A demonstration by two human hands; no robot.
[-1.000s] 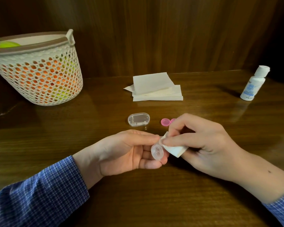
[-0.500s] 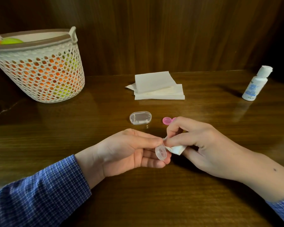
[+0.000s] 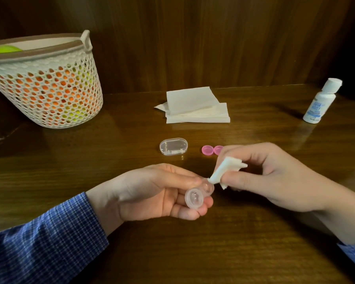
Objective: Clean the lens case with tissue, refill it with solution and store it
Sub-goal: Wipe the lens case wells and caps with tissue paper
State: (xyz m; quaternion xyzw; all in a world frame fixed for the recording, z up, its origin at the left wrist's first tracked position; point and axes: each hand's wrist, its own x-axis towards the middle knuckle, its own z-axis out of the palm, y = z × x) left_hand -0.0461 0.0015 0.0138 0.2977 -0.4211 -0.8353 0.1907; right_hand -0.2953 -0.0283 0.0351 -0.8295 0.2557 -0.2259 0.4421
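My left hand (image 3: 152,193) grips a clear two-well lens case (image 3: 195,198) between thumb and fingers, one well facing me. My right hand (image 3: 268,177) pinches a folded white tissue (image 3: 223,171), whose lower tip touches the case's far well. Two pink caps (image 3: 212,150) lie on the table just behind my right hand. A white solution bottle (image 3: 321,102) with a closed cap stands at the far right.
A stack of white tissues (image 3: 197,105) lies at the back centre of the wooden table (image 3: 193,253). A clear oval box (image 3: 173,146) sits in front of it. A white mesh basket (image 3: 43,85) with orange and green contents stands at the back left.
My right hand has lifted and drawn right, so the tissue now stands out above the case. My left hand has turned the case, showing one well more fully.
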